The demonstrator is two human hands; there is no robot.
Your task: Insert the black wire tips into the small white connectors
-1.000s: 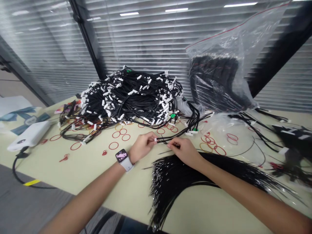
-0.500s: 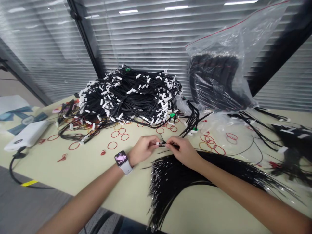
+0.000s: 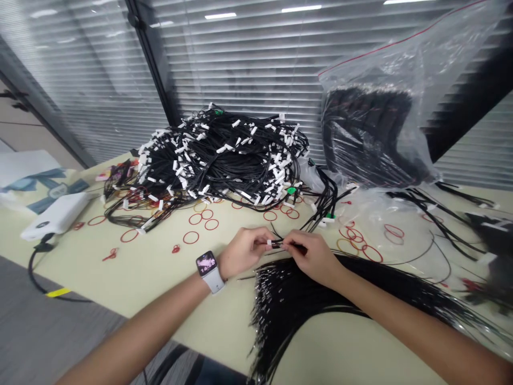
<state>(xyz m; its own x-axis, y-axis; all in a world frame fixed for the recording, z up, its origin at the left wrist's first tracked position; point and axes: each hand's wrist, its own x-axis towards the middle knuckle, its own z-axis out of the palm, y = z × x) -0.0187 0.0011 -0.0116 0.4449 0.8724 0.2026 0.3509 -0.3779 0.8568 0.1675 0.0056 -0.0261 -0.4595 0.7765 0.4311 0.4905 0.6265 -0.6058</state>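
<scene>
Above the desk (image 3: 152, 283), a small white plug (image 3: 269, 243) is pinched by the left hand (image 3: 242, 251); a black wire (image 3: 277, 244) just beside it is pinched by the right hand (image 3: 312, 255). Plugged cables (image 3: 236, 166) are heaped behind – seemingly finished – while loose wires (image 3: 288, 299) are left in front, apparently unplugged. Whether this joint is complete cannot be told.

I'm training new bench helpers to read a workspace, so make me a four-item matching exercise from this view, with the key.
Things
1. Smartwatch
2. Zip-lock bag
3. Small white connector
4. Fanned bundle of black wires

Places or states
A. Passes beneath the right forearm
B. Has a red line along its top edge
C. Pinched in the left hand
D. Strapped on the left wrist, screen lit

Right pairs: 1-D, 2-B, 3-C, 4-A
</scene>
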